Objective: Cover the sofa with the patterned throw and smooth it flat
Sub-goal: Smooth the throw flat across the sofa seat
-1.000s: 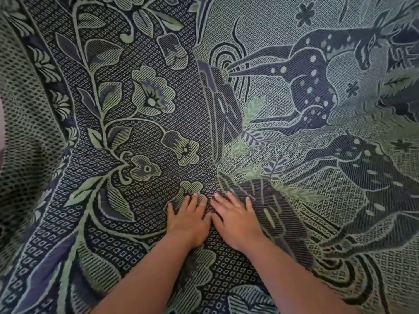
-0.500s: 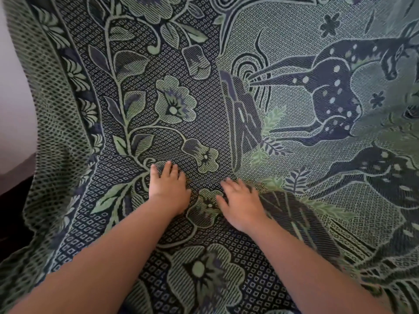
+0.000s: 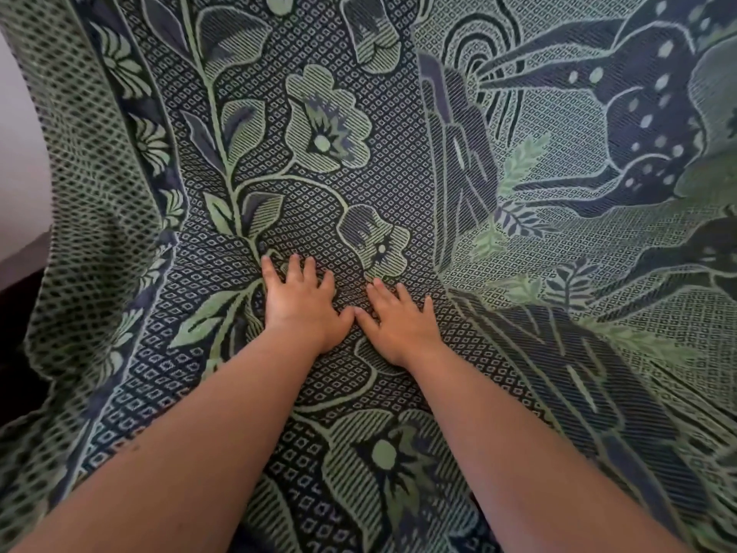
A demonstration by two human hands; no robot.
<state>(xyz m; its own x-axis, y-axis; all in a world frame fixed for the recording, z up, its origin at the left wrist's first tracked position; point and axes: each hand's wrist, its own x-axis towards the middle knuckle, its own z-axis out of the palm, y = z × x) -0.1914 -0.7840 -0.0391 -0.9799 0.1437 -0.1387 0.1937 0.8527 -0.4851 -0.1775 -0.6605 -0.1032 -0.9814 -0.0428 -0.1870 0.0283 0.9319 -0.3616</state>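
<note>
Where both hands press flat, fingers straight and spread, the green-navy floral throw (image 3: 327,125) creases between left hand (image 3: 303,305) and right hand (image 3: 399,325).

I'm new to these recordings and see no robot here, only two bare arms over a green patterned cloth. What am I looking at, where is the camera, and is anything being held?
There is no machine here: a person works with two bare hands. The picture comes from a wide-angle camera worn on the person's head, looking forward and down, so the forearms reach in from the bottom edge. The cloth is the patterned throw, green and dark blue with flowers, leaves and a spotted deer. It fills nearly the whole view, and what lies under it cannot be seen. A strip of pale wall shows at the left edge. The left hand and right hand lie side by side, palms down, fingers straight, pressing on the throw. Neither holds anything.
</note>
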